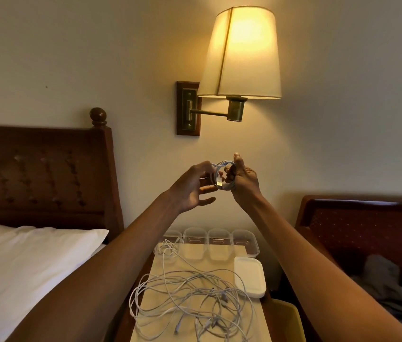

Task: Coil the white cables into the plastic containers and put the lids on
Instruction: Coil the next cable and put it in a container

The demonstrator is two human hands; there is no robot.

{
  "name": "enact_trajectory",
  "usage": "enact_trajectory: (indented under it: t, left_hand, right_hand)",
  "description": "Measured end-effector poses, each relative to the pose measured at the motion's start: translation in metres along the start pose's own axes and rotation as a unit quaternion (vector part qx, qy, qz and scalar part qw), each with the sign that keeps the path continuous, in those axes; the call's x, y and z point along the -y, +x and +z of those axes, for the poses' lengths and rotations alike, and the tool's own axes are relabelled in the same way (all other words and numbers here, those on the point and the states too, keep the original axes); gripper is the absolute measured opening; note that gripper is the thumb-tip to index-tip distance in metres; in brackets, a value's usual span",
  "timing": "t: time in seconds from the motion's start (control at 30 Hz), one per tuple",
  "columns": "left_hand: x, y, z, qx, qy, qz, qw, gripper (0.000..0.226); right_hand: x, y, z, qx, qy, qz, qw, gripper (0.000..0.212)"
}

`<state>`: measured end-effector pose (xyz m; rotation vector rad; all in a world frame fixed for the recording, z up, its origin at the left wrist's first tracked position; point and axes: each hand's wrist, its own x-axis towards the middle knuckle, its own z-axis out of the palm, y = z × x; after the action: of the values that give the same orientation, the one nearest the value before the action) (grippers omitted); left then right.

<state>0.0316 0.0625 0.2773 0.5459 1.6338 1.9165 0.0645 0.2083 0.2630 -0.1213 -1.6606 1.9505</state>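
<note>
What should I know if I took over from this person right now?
Right hand grips a nearly coiled white cable, held up above the table.
Left hand is at the cable's plug end; whether it pinches the cable is hard to tell.
Clear containers stand in a row at the back of the table; white lids lie at the right.
Done: this coil, nearly.
Left: put it in a container, untangle and coil the loose cables, and fit the lids.
</note>
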Motion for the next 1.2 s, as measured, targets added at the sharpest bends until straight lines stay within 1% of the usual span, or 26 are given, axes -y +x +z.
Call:
enact_trajectory:
  t: [0.1, 0.2, 0.27, 0.33, 0.43, 0.5, 0.63, 0.77, 0.87, 0.97, 1.03, 1.1, 1.2]
  left_hand:
    - [0.001, -0.003, 0.002, -0.024, 0.096, 0.010, 0.995, 0.034]
    - [-0.005, -0.007, -0.001, -0.026, 0.126, -0.013, 0.992, 0.036]
    - [-0.011, -0.009, -0.004, -0.004, 0.126, -0.053, 0.991, 0.035]
    - [-0.016, -0.011, -0.006, 0.034, 0.108, -0.084, 0.990, 0.030]
    - [-0.019, -0.012, -0.007, 0.060, 0.098, -0.089, 0.989, 0.030]
    - [-0.019, -0.013, -0.009, 0.065, 0.107, -0.083, 0.989, 0.035]
    - [-0.016, -0.015, -0.014, 0.085, 0.161, -0.071, 0.981, 0.039]
    - [-0.016, -0.015, -0.018, 0.115, 0.215, -0.045, 0.969, 0.045]
    - [-0.015, -0.018, -0.016, 0.127, 0.263, -0.021, 0.956, 0.047]
    - [-0.013, -0.019, -0.017, 0.111, 0.324, -0.005, 0.939, 0.038]
    - [-0.009, -0.017, -0.019, 0.072, 0.353, 0.020, 0.933, 0.031]
    - [-0.005, -0.014, -0.021, 0.044, 0.337, 0.044, 0.939, 0.028]
    - [-0.004, -0.014, -0.020, 0.050, 0.284, 0.043, 0.957, 0.033]
  right_hand:
    - [0.000, 0.000, 0.001, 0.000, 0.010, 0.005, 1.000, 0.048]
    - [0.002, -0.001, 0.002, 0.003, 0.019, 0.007, 1.000, 0.046]
    - [0.003, -0.002, 0.003, 0.011, 0.025, 0.003, 1.000, 0.045]
    - [0.002, -0.001, 0.003, 0.009, 0.020, 0.002, 1.000, 0.045]
    - [-0.002, -0.001, 0.006, 0.001, 0.013, 0.007, 1.000, 0.046]
    - [-0.001, 0.000, 0.008, -0.024, 0.022, 0.025, 0.999, 0.045]
    - [0.002, 0.010, 0.006, -0.094, 0.041, 0.059, 0.993, 0.042]
    - [0.011, 0.020, 0.010, -0.156, 0.087, 0.091, 0.980, 0.035]
    - [0.018, 0.024, 0.011, -0.180, 0.114, 0.100, 0.972, 0.034]
    - [0.014, 0.021, 0.010, -0.148, 0.127, 0.101, 0.976, 0.035]
    - [0.011, 0.019, 0.009, -0.115, 0.153, 0.109, 0.975, 0.037]
    - [0.012, 0.018, 0.009, -0.081, 0.174, 0.117, 0.974, 0.039]
    - [0.017, 0.015, 0.011, -0.044, 0.176, 0.110, 0.977, 0.039]
